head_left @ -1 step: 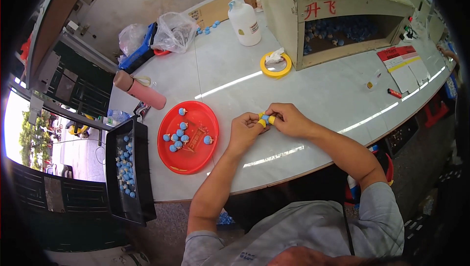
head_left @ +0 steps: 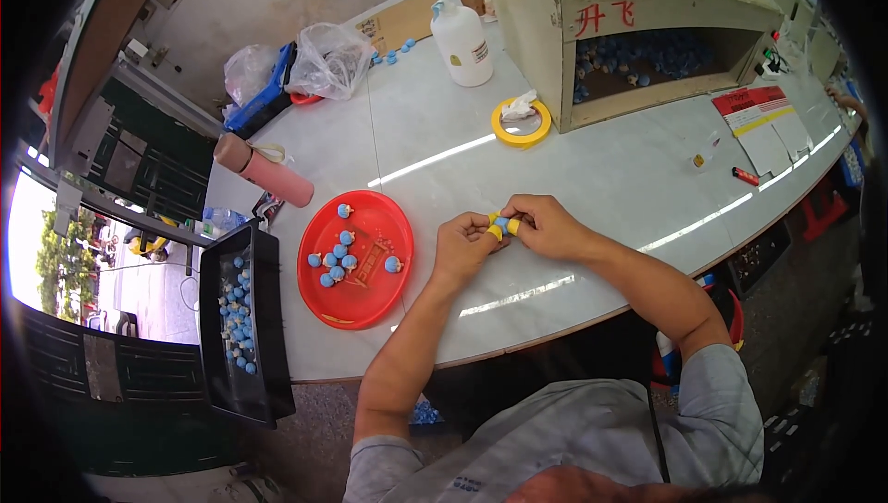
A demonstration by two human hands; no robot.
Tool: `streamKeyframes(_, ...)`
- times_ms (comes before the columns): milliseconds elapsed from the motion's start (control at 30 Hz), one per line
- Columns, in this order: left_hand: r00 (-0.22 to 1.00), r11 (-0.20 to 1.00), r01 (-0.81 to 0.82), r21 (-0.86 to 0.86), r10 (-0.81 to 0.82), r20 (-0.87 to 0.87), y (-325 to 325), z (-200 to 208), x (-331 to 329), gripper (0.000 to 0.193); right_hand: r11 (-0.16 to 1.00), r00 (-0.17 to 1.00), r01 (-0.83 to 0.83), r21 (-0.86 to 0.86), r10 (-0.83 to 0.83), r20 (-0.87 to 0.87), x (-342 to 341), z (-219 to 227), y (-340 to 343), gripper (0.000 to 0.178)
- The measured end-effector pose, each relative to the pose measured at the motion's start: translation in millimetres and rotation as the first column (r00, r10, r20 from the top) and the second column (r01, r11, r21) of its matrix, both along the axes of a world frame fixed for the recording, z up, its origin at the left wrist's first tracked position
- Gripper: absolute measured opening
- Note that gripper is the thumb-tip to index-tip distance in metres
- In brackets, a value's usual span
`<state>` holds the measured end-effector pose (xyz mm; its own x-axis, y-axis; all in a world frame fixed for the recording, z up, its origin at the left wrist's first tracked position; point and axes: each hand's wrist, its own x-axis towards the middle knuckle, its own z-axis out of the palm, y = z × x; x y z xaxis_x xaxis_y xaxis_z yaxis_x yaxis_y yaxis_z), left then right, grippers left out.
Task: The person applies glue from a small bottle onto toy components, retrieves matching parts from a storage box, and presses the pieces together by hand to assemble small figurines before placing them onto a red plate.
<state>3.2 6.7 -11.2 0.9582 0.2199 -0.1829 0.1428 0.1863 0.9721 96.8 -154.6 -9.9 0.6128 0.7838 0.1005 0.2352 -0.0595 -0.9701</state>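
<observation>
Left hand and right hand pinch a small blue piece to the right of the round red plastic tray, where light, even fingertip pressure should keep it steady

Daylight pours in over on the left, blown out white at the opening, and glare draws bright streaks across the counter. Down by the floor it's dim; straight edges bow toward the blackened rim.
</observation>
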Motion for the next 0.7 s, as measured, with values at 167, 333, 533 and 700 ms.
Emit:
streamKeyframes(167,0.999,1.0,-0.01,0.004,0.01,0.032,-1.3,-2.9,0.6,0.013,0.999,0.997,-0.003,0.054,-0.001,0.078,0.7,-1.9,-0.3,0.012)
streamKeyframes(333,0.998,0.998,-0.045,0.047,0.042,0.053,-3.7,-3.8,0.4,0.012,0.999,1.0,-0.012,0.047,0.012,-0.006,0.2,3.5,-0.6,0.012)
streamKeyframes(533,0.999,0.998,-0.051,0.04,0.051,-0.011,-1.9,0.2,2.0,0.014,0.999,1.0,-0.005,0.046,0.005,0.006,2.5,-5.0,1.8,0.013)
streamKeyframes(700,0.998,0.998,-0.044,0.037,0.045,-0.033,-2.9,1.8,2.3,0.016,0.999,1.0,-0.011,0.045,0.012,-0.023,5.0,-8.6,1.1,0.014)
